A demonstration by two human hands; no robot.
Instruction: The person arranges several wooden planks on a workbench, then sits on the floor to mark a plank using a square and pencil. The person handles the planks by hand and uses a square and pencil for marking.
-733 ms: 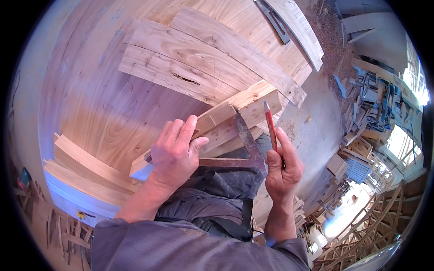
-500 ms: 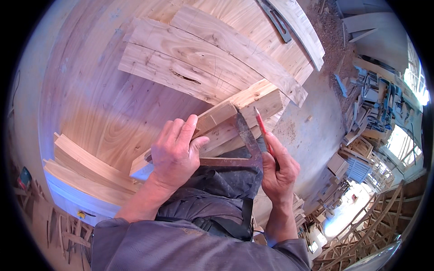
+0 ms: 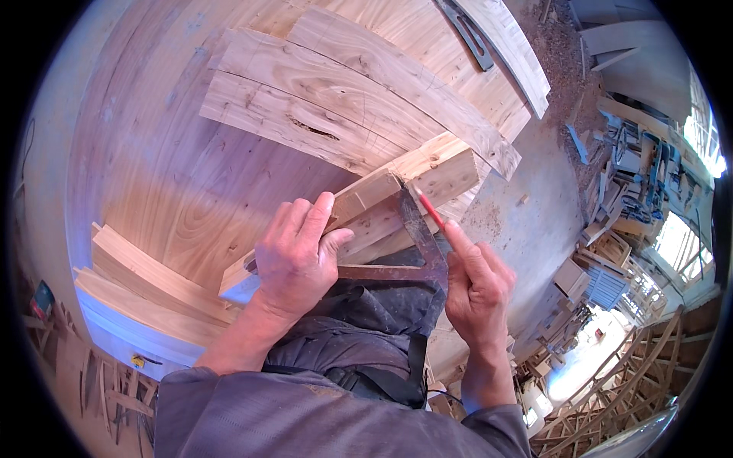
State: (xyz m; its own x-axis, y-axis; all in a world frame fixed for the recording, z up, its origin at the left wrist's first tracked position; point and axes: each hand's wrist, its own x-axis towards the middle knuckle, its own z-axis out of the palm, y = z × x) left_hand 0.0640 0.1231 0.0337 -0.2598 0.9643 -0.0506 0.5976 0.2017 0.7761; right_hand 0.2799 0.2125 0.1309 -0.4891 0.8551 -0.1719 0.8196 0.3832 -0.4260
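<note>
A pale squared timber [image 3: 447, 172] lies slantwise in front of me, its near side turned up. Across it rests the dark metal blade of a carpenter's square [image 3: 418, 225], whose long arm runs back under my left hand [image 3: 294, 256]. That hand is closed over the square and timber, thumb and forefinger against the wood; the grip underneath is hidden. My right hand [image 3: 479, 286] pinches a red pencil [image 3: 431, 210], forefinger stretched along it. The pencil's tip is beside the blade's upper end, at the timber; whether it touches is too small to tell.
Several wide boards [image 3: 328, 99] lie on the large wooden worktop [image 3: 153, 153] beyond the timber. Narrow strips [image 3: 153, 282] are stacked at the left edge. A dark slotted tool [image 3: 469, 38] lies at the far right. Timber and clutter [image 3: 634, 175] stand along the right side.
My right hand has swung the pencil's tip left and down to the blade's edge, and its forefinger has straightened along it. My left hand, the square and the timber stay put.
</note>
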